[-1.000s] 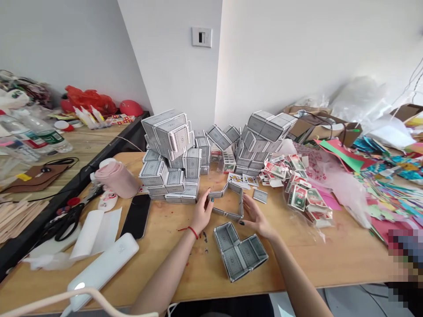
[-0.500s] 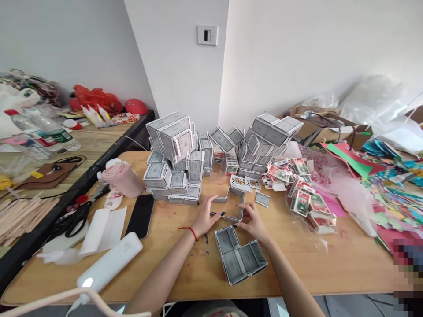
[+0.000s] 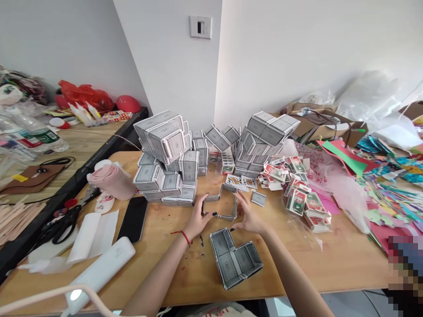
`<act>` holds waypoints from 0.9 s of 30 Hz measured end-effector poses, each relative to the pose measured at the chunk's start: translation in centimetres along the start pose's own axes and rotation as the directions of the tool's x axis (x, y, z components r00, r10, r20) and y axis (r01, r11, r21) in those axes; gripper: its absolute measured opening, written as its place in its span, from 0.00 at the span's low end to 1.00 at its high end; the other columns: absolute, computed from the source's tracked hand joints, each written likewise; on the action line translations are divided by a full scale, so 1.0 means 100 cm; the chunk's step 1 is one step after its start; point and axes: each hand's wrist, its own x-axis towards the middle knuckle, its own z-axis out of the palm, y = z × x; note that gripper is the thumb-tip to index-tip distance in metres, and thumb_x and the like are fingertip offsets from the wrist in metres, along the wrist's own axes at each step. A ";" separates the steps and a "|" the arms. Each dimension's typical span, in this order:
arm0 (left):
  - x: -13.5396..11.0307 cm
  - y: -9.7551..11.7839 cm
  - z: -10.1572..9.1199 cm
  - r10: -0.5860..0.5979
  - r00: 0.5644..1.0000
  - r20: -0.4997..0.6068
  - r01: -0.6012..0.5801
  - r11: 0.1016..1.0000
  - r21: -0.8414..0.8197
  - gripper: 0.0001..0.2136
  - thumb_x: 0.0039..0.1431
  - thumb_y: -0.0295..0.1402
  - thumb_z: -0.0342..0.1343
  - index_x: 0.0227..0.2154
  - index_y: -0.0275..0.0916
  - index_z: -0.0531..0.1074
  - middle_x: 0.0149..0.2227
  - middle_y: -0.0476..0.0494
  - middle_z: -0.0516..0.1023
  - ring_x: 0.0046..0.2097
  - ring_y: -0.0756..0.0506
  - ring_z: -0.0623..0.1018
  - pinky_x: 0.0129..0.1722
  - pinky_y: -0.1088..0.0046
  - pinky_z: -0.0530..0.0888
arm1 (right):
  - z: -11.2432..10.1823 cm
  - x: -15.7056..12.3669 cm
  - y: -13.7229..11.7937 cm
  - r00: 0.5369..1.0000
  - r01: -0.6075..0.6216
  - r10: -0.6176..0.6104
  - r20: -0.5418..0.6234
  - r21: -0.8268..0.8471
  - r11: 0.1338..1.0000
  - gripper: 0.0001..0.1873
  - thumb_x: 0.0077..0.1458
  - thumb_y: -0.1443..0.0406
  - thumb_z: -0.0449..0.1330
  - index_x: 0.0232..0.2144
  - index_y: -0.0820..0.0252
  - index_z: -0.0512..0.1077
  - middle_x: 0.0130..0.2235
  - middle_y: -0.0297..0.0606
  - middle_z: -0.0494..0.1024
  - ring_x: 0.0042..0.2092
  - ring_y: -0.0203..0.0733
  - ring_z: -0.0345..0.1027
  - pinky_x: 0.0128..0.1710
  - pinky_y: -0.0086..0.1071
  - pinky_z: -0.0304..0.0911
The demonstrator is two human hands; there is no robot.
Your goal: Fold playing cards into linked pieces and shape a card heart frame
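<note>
An L-shaped frame of folded playing cards (image 3: 220, 217), standing on edge with no cover, sits on the table between my hands. My left hand (image 3: 197, 221) grips its left side, the thumb on the near wall and the fingers at the back. Around the right side my right hand (image 3: 250, 219) has its fingers spread; the fingertips are near or touching the wall, and the thumb is apart from it. Nearer to me lies an L-shaped open box of grey-backed playing cards (image 3: 228, 264). One loose folded card (image 3: 258, 198) lies right of the frame.
Stacked card blocks stand at the left (image 3: 165, 176) and right (image 3: 254, 149). Card packs (image 3: 299, 198) lie to the right. On the left are a phone (image 3: 132, 219), a pink roll (image 3: 112, 180), scissors (image 3: 68, 222) and a white power strip (image 3: 102, 273).
My right hand has loosened from the frame, its thumb and fingers spreading wider. My left hand stays on the frame. The whole view has shifted slightly.
</note>
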 end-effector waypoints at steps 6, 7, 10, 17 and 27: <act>0.005 0.001 -0.006 0.035 0.993 0.111 -0.044 0.996 0.080 0.28 0.51 0.39 0.55 0.55 0.43 0.54 0.57 0.38 0.58 0.59 0.39 0.58 0.57 0.59 0.55 | 0.002 0.008 -0.001 0.995 -0.061 0.064 0.072 -0.045 0.997 0.38 0.27 0.59 0.70 0.46 0.54 0.65 0.45 0.40 0.64 0.34 0.40 0.64 0.33 0.35 0.64; 0.007 0.001 -0.008 0.038 0.991 0.132 -0.053 0.993 0.107 0.28 0.52 0.39 0.55 0.55 0.43 0.53 0.56 0.38 0.58 0.58 0.39 0.58 0.57 0.59 0.55 | 0.001 0.009 -0.001 0.996 -0.067 0.071 0.063 -0.054 0.996 0.37 0.27 0.59 0.70 0.44 0.54 0.67 0.42 0.39 0.64 0.33 0.40 0.63 0.32 0.35 0.64; 0.013 0.000 -0.011 0.028 0.986 0.167 -0.058 0.982 0.180 0.28 0.53 0.38 0.54 0.56 0.43 0.51 0.56 0.38 0.59 0.58 0.40 0.60 0.57 0.60 0.57 | 0.000 0.010 -0.006 0.995 -0.087 0.091 0.042 -0.087 0.992 0.34 0.26 0.60 0.70 0.41 0.54 0.69 0.39 0.37 0.65 0.32 0.39 0.63 0.33 0.36 0.64; -0.007 0.017 -0.017 0.015 0.997 0.076 -0.040 0.944 0.327 0.29 0.58 0.34 0.48 0.59 0.44 0.42 0.62 0.39 0.47 0.62 0.41 0.50 0.59 0.57 0.53 | -0.010 -0.027 -0.040 0.954 -0.296 0.288 -0.089 -0.095 0.951 0.36 0.47 0.59 0.58 0.57 0.50 0.49 0.48 0.41 0.65 0.37 0.40 0.66 0.37 0.37 0.64; -0.008 0.052 -0.004 0.170 0.935 0.311 -0.311 0.813 0.492 0.16 0.57 0.29 0.48 0.49 0.46 0.63 0.48 0.45 0.68 0.56 0.43 0.61 0.59 0.51 0.50 | 0.005 -0.088 -0.054 0.946 -0.280 0.310 0.094 -0.242 0.929 0.22 0.38 0.75 0.44 0.30 0.57 0.74 0.35 0.38 0.76 0.40 0.41 0.68 0.43 0.33 0.60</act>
